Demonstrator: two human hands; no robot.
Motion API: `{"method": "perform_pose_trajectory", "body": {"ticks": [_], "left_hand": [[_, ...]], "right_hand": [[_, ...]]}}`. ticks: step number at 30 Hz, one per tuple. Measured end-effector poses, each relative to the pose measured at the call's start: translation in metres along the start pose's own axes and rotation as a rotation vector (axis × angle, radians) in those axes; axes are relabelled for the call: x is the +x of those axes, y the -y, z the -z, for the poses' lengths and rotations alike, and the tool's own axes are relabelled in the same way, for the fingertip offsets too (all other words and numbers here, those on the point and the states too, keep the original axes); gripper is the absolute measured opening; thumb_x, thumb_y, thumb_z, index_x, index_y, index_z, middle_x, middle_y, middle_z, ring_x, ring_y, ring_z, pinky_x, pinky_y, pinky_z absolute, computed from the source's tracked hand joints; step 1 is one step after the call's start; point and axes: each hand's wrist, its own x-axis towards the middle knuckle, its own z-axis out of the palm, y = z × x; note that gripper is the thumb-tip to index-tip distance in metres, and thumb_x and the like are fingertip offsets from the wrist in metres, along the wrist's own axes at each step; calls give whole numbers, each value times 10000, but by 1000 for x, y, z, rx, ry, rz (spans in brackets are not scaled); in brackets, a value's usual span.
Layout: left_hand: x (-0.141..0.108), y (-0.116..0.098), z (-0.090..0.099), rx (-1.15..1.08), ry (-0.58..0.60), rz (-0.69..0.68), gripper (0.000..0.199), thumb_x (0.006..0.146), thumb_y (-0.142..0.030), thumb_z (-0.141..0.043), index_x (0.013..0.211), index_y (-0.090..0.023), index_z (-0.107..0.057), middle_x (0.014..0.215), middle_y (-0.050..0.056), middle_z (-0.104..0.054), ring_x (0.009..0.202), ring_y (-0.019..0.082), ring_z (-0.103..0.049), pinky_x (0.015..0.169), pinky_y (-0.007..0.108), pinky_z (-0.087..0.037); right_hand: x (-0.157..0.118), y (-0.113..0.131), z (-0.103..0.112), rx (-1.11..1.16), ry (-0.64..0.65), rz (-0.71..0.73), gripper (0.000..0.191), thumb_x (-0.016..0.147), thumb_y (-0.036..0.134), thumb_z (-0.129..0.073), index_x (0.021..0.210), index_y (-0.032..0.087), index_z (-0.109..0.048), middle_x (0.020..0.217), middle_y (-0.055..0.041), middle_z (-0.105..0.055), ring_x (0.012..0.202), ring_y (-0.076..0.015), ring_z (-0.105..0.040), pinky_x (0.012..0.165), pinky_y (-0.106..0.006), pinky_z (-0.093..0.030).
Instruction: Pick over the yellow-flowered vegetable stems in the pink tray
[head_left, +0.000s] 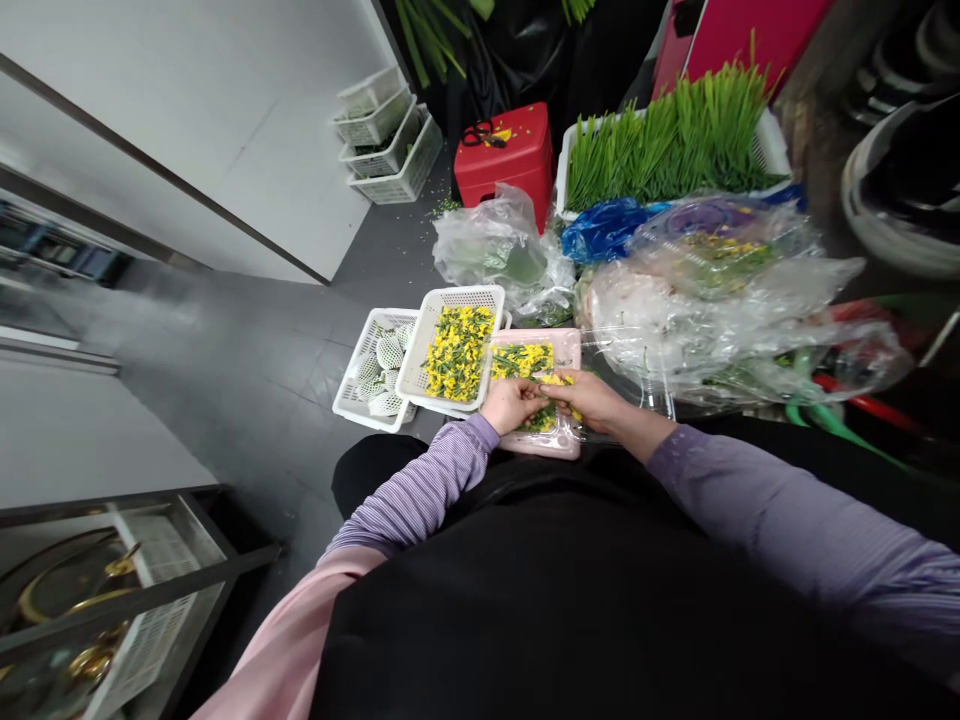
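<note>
Over a clear plastic box (523,357) of small yellow flowers with green stems, my two hands meet at the fingertips. My right hand (592,400) is closed around a few yellow flowers (556,380), some blooms poking out past its fingers. My left hand (512,404) has its fingers pinched together against the right fingertips; what lies between them is hidden. The box rests on a pink tray (568,350), its transparent lid folded out to the right beneath my right wrist. Just left of it, a white basket (409,365) holds a heap of yellow flowers (459,352).
A lower white basket (346,395) holds pieces in white foam netting. Behind are a red box (502,165) with black scissors (480,134) on top, plastic bags (491,245), and a white crate of green stalks (667,150). Stacked white baskets (394,180) stand by the wall.
</note>
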Motion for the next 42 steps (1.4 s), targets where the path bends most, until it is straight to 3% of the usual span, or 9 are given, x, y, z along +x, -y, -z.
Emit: {"method": "perform_pose_trajectory", "body": {"ticks": [6, 8, 12, 19, 28, 36, 42], "left_hand": [[0, 7, 11, -325, -14, 102, 297, 642, -314, -668, 802, -73, -597, 511, -38, -538, 334, 19, -401, 356, 162, -341], [-3, 8, 14, -394, 35, 116, 297, 636, -338, -667, 739, -73, -580, 526, -32, -541, 326, 16, -386, 340, 166, -323], [-7, 4, 14, -420, 142, 138, 308, 645, -356, -656, 718, -70, -569, 505, -39, -518, 313, 15, -367, 332, 172, -294], [-7, 4, 15, -396, 136, 118, 321, 598, -340, -684, 735, -64, -592, 547, -33, -539, 314, 2, -351, 327, 169, -284], [-10, 9, 10, -490, 118, 108, 372, 595, -338, -683, 841, -64, -633, 569, -13, -540, 342, -5, -321, 333, 161, -238], [-9, 12, 12, -681, 227, 171, 304, 626, -271, -676, 827, -47, -634, 608, 7, -534, 409, -6, -364, 388, 153, -262], [-8, 9, 10, -702, 249, 190, 288, 642, -262, -662, 838, -56, -620, 575, -19, -494, 351, -14, -292, 339, 160, -178]], "right_hand": [[2, 10, 8, 40, 22, 74, 350, 513, 357, -730, 697, 139, -528, 461, 67, -411, 402, -43, -327, 390, -196, -240], [2, 11, 8, 18, 25, 112, 344, 527, 375, -718, 698, 138, -537, 471, 61, -419, 406, -43, -327, 394, -197, -238], [3, 11, 8, -48, 16, 144, 336, 546, 387, -700, 729, 141, -562, 484, 60, -426, 413, -49, -333, 400, -199, -245], [5, 8, 8, -130, -6, 158, 320, 579, 385, -676, 762, 141, -581, 496, 59, -438, 420, -50, -338, 403, -199, -247], [-6, 17, -1, 113, 77, 49, 345, 521, 369, -733, 690, 145, -533, 500, 46, -435, 425, -48, -333, 402, -205, -247], [2, 8, 7, -316, -116, 268, 282, 624, 377, -642, 816, 171, -631, 488, 34, -476, 449, -94, -392, 431, -220, -285], [-6, 19, 5, -500, -199, 400, 174, 646, 301, -624, 771, 184, -659, 741, -20, -636, 690, -169, -531, 650, -277, -383]]}}
